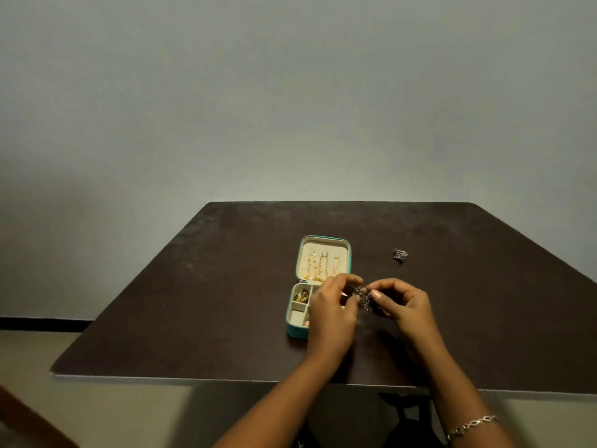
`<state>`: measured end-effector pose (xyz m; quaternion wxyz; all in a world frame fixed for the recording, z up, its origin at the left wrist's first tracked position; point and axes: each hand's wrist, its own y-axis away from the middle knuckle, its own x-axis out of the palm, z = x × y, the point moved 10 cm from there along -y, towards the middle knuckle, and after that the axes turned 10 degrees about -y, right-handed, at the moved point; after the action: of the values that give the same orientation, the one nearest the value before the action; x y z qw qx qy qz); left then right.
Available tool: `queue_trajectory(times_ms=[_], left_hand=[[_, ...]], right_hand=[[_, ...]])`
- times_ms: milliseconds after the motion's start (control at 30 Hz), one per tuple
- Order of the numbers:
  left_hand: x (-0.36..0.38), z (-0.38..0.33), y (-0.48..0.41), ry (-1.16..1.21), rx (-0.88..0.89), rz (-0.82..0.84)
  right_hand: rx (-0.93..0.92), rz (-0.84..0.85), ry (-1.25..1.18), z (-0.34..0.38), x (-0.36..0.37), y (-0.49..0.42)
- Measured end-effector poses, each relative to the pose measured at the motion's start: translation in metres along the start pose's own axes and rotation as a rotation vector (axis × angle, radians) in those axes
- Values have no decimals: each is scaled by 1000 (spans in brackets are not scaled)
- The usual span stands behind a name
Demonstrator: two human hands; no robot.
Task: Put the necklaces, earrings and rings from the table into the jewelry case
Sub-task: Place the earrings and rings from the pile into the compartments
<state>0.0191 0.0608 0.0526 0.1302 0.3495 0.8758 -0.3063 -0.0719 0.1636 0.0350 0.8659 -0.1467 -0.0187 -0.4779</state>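
Table | 1 case | left hand, right hand pinch 1 silver piece

I get a dim, soft view. Light brightens the wall just above the table, and the left side falls into shadow. The left hand is slightly motion-blurred; the wide lens stretches the table's near corners.
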Motion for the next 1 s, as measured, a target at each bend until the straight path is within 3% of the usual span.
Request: queue_trajectory(times_ms=[233,733,1000], left_hand=[[-75,58,-5,-123,-75,-90],[-79,84,10,130,-182,-210],[-88,80,8,148,-185,-273]], right_hand=[[-90,116,156,1,65,-4],[-233,365,752,-7,119,-8],[-302,469,1048,-16,137,-12]])
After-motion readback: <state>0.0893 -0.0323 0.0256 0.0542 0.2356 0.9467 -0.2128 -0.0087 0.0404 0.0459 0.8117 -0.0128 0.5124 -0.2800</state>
